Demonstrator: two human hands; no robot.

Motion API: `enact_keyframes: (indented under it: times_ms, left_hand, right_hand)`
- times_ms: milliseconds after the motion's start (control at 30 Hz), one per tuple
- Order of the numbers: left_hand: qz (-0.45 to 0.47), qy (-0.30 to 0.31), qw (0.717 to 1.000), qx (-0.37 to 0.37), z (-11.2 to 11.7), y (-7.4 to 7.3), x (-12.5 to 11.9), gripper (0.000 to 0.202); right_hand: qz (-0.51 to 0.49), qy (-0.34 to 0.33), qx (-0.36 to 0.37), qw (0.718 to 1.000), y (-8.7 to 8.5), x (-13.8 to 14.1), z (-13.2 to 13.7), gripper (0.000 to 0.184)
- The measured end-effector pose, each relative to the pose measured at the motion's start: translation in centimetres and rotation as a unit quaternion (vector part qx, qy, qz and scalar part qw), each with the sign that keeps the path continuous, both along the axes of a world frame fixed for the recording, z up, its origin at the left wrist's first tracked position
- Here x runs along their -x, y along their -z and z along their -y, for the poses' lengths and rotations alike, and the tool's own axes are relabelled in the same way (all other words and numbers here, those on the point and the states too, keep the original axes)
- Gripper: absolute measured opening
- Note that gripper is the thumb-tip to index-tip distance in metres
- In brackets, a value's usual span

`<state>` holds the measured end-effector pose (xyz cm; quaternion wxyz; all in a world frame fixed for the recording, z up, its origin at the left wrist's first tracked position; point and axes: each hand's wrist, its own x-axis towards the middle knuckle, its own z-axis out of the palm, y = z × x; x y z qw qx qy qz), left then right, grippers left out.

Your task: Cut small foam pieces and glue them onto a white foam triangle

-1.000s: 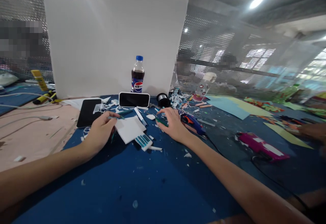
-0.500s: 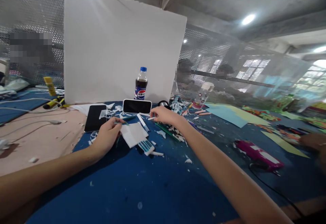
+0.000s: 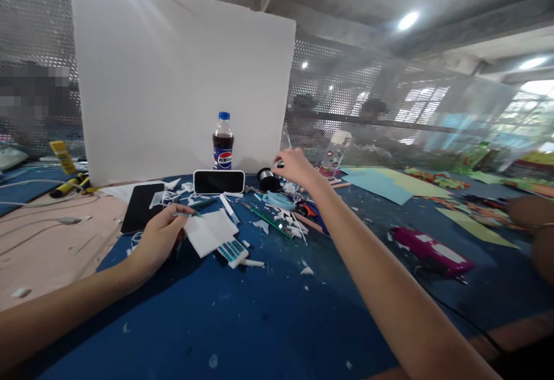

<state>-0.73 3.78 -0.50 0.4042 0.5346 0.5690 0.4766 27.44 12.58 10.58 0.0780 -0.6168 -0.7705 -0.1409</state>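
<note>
My left hand (image 3: 162,233) is closed on the near left edge of a white folded card (image 3: 210,231), with a thin greenish sliver at its fingertips. Partly under the card sits a small white calculator-like piece with blue-green keys (image 3: 232,251). My right hand (image 3: 296,168) is raised beside a black spool of silvery wire (image 3: 268,179), fingers bent together; whatever is between the fingertips is too small to make out. Below it lie white scraps (image 3: 298,227), a green strip (image 3: 272,221) and a light blue bundle (image 3: 279,200). A white marker-like stick (image 3: 229,208) rests behind the card.
A white-framed phone (image 3: 219,182) leans before a cola bottle (image 3: 223,146) and a white board (image 3: 182,80). At left lies a dark tablet (image 3: 142,207). To the right are a clear bottle (image 3: 335,152), coloured paper (image 3: 381,185) and a magenta glue-gun-like tool with a cord (image 3: 433,250).
My right hand has moved from the scraps, where it pinched a small white stick, up and right to beside the spool. My left hand still holds the card. The view has shifted right.
</note>
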Motion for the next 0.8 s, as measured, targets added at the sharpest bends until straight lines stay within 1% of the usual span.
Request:
enact_keyframes:
  times_ms: [100,167,267,367,500,667,800]
  left_hand:
    - [-0.006,0.004,1.0,0.0,0.1,-0.2,0.0,0.035]
    - [-0.011,0.008,1.0,0.003,0.1,-0.1,0.0,0.036]
    - [-0.02,0.012,1.0,0.009,0.0,0.2,0.2,0.035]
    - [-0.023,0.018,1.0,0.009,-0.1,0.4,0.3,0.033]
    - [-0.03,0.019,0.999,0.009,0.0,0.2,0.3,0.034]
    - [-0.053,0.021,0.998,0.007,0.1,0.1,0.2,0.035]
    - [-0.054,0.028,0.998,0.004,0.2,0.1,0.1,0.034]
  right_hand:
    - [0.052,-0.084,0.039,0.994,1.6,2.2,0.4,0.019]
    - [0.093,-0.119,0.048,0.987,3.2,3.6,0.8,0.024]
    - [0.134,-0.134,0.028,0.981,5.9,4.9,1.2,0.03]
    - [0.147,-0.137,-0.004,0.98,7.6,5.1,1.3,0.033]
    - [0.156,-0.122,-0.022,0.98,8.2,5.2,1.3,0.03]
    - [0.156,-0.11,-0.024,0.981,8.2,5.8,1.5,0.029]
    - [0.149,-0.112,-0.017,0.982,8.0,5.6,1.5,0.031]
